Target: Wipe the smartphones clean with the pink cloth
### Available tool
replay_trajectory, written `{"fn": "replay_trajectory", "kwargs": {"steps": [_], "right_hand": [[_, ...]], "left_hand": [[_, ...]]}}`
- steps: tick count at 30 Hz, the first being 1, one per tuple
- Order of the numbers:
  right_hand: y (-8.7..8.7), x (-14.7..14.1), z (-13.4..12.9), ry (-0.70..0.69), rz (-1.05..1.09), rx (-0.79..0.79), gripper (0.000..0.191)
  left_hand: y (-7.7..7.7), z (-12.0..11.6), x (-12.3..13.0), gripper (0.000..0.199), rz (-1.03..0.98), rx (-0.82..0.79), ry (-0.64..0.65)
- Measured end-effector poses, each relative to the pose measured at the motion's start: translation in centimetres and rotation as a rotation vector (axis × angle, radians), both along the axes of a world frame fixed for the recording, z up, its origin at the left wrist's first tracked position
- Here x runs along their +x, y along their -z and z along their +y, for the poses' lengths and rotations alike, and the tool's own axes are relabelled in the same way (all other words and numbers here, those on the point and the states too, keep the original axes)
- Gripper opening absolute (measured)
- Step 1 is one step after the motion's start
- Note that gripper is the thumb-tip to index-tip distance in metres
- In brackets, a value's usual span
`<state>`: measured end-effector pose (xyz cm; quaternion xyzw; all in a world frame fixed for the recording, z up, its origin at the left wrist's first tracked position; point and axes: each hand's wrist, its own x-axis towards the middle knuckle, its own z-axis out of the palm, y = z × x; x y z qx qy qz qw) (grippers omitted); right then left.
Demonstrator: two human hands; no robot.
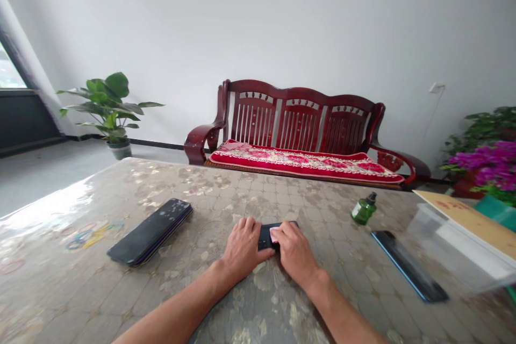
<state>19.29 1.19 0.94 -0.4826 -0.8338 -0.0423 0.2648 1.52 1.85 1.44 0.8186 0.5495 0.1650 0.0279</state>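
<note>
A dark smartphone (265, 237) lies flat on the table between my hands. My left hand (243, 244) grips its left end, with the thumb along the near edge. My right hand (295, 250) is closed on a small pink cloth (274, 234), pressed against the phone's surface. The right end of the phone is mostly hidden under my right hand. To the left lies a stack of black phones (151, 232), the top one marked with pale spots. A single phone with a blue edge (409, 265) rests to the right.
Coloured rubber bands (92, 234) lie at the left. A green spray bottle (364, 208) stands at the right, near a clear plastic box (439, 247) with a tan card (467, 217) on it. Beyond the patterned table (226, 188) is a wooden bench (300, 118).
</note>
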Motion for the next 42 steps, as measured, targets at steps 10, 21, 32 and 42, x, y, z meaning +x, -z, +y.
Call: {"fn": "replay_trajectory", "kwargs": {"steps": [10,21,32,42], "right_hand": [[0.0,2.7,1.0,0.171,0.028,0.006,0.031],[-0.5,2.1,-0.5,0.118,0.009,-0.036,0.030],[-0.6,0.5,-2.3,-0.037,-0.036,-0.042,0.024],[-0.3,3.9,-0.7,0.177,0.015,-0.007,0.029]], "left_hand": [[0.0,0.0,-0.1,0.049,0.010,0.002,-0.002],[-0.3,-0.2,-0.2,0.050,0.015,0.009,-0.005],[0.1,0.1,-0.4,0.049,0.022,0.042,-0.031],[0.2,0.3,-0.7,0.053,-0.003,0.054,-0.026]]}}
